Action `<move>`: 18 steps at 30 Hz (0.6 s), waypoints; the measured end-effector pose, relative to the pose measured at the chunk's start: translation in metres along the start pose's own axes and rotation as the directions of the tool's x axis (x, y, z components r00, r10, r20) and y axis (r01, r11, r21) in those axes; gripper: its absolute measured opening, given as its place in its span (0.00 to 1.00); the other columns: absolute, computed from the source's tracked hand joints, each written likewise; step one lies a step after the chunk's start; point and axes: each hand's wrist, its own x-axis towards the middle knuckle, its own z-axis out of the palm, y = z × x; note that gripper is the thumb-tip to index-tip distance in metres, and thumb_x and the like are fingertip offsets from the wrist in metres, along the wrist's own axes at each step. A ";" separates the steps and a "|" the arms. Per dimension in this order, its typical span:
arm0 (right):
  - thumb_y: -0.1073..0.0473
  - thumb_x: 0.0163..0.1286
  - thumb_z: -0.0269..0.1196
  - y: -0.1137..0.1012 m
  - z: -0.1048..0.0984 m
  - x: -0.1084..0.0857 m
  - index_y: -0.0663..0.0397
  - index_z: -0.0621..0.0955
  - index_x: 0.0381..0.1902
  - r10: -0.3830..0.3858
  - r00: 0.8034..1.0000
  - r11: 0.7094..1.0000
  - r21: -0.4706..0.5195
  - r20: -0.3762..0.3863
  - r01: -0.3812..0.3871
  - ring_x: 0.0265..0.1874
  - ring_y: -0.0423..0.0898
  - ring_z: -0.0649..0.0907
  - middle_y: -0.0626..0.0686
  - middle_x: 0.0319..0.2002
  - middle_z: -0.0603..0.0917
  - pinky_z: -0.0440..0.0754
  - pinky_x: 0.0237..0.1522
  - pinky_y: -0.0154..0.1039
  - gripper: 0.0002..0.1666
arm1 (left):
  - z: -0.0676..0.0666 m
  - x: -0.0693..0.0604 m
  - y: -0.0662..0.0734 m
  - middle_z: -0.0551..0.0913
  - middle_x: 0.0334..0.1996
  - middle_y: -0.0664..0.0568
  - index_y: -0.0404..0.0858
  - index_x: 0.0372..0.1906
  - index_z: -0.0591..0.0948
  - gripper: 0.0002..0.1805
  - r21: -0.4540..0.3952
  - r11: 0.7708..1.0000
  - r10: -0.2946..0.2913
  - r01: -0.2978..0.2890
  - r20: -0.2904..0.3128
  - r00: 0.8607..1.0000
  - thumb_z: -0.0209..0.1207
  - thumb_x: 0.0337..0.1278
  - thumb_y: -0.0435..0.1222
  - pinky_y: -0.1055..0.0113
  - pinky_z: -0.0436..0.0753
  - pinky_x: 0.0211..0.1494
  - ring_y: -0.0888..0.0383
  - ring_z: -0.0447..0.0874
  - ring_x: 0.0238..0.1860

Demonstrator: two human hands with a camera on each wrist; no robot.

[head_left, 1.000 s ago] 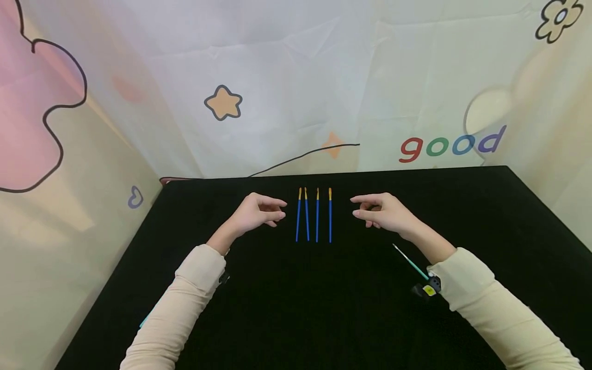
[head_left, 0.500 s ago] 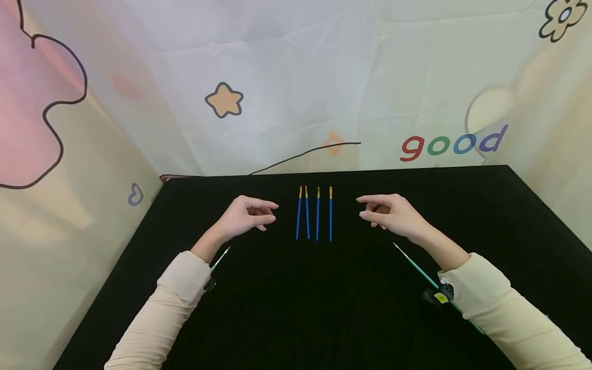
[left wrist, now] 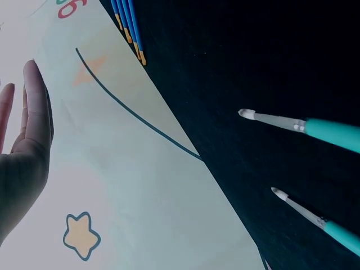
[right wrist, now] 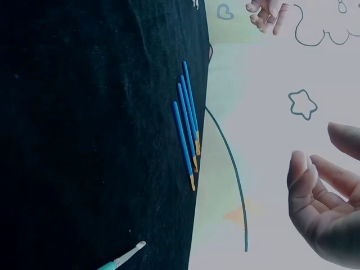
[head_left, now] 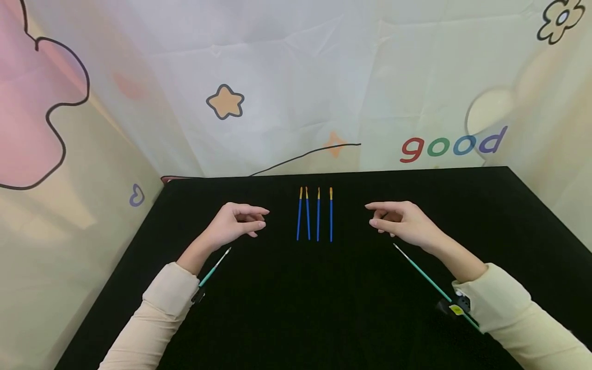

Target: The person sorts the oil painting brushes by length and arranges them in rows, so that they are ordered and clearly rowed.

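Several thin blue paintbrushes (head_left: 318, 221) with yellow bristles lie side by side near the back of the black table. My left hand (head_left: 233, 226) hovers to their left, fingers loosely bent and pointing inward, holding nothing. On the other side, my right hand (head_left: 404, 223) hovers in a similar pose, also holding nothing. Under the left wrist lies a teal-handled paintbrush (head_left: 213, 270); the left wrist view shows two teal brushes (left wrist: 332, 134) with pale tips. Another teal paintbrush (head_left: 430, 280) runs diagonally beneath the right wrist, its rear end partly covered by the sleeve and wrist camera.
Black cloth covers the table (head_left: 296, 308). Behind it and at the sides hangs a pale printed curtain (head_left: 296, 92) with a star, a flower and the word "good". A small wrist camera (head_left: 457, 307) sits at the right cuff.
Both hands have drawn apart from the blue brushes and slightly toward the body. More of the teal brushes shows beneath the wrists. The blue brushes stay put.
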 end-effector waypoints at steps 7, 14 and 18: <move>0.57 0.66 0.58 0.007 -0.004 -0.011 0.60 0.73 0.56 0.009 1.000 1.000 -0.009 -0.001 -0.009 0.27 0.45 0.78 0.55 0.34 0.77 0.79 0.29 0.38 0.22 | -0.001 -0.007 -0.002 0.80 0.37 0.42 0.32 0.49 0.79 0.16 0.018 1.000 0.011 -0.011 -0.012 1.000 0.60 0.53 0.29 0.63 0.83 0.37 0.50 0.81 0.29; 0.59 0.66 0.58 0.016 -0.007 -0.024 0.62 0.72 0.57 0.009 1.000 1.000 -0.024 -0.010 -0.009 0.25 0.44 0.77 0.56 0.34 0.77 0.79 0.27 0.37 0.23 | -0.001 -0.019 -0.005 0.80 0.38 0.41 0.32 0.50 0.79 0.17 0.030 0.999 0.024 -0.024 -0.009 1.000 0.60 0.53 0.30 0.64 0.83 0.36 0.49 0.81 0.30; 0.58 0.66 0.57 0.021 -0.008 -0.032 0.61 0.71 0.58 0.030 0.999 0.999 -0.022 -0.016 -0.030 0.25 0.44 0.77 0.59 0.34 0.77 0.79 0.28 0.37 0.24 | -0.002 -0.025 -0.011 0.80 0.39 0.40 0.31 0.50 0.78 0.17 0.017 1.000 0.026 -0.026 -0.008 1.000 0.60 0.53 0.29 0.64 0.83 0.36 0.51 0.81 0.31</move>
